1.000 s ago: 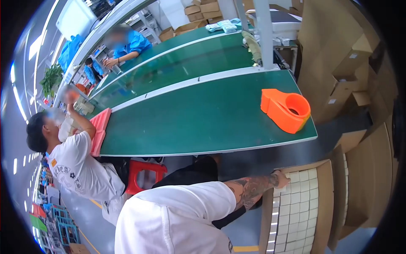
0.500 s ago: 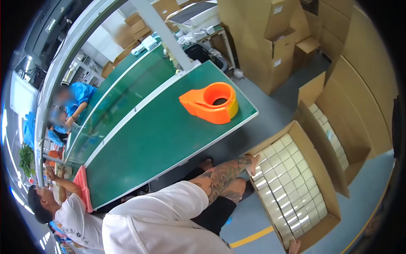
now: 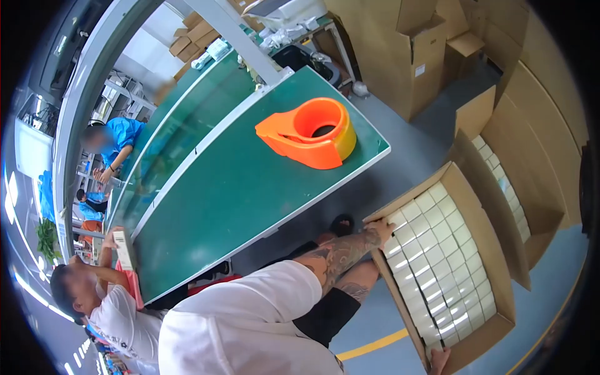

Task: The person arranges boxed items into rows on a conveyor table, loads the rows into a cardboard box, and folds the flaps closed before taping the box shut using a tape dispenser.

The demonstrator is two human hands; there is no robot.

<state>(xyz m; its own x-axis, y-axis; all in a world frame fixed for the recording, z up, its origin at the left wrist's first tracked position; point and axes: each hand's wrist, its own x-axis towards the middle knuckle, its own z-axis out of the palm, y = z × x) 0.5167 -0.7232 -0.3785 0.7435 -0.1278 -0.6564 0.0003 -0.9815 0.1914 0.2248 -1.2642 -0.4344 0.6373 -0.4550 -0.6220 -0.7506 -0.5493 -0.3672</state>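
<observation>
An open cardboard box [image 3: 482,234], filled with rows of small white boxes [image 3: 431,240], stands on the floor in front of me. My left hand [image 3: 380,230], at the end of a tattooed forearm, closes over the box's wall near one corner, with fingertips by the white boxes. Near the opposite corner, my right hand [image 3: 439,359] grips the same long side; only its fingers and part of the hand show at the lower frame edge. An orange tape dispenser [image 3: 306,134] rests on the green table [image 3: 219,212] beside me.
Another open carton [image 3: 531,206] with white boxes inside stands behind the first. Tall cardboard cartons [image 3: 387,56] stand farther back. A co-worker in white [image 3: 125,319] and one in blue [image 3: 125,137] are at the left. Yellow tape [image 3: 372,345] marks the floor.
The view has shifted slightly, with the table and box now higher and farther right. My left fingers have moved onto the box's edge. The co-worker in white now holds up a pale box.
</observation>
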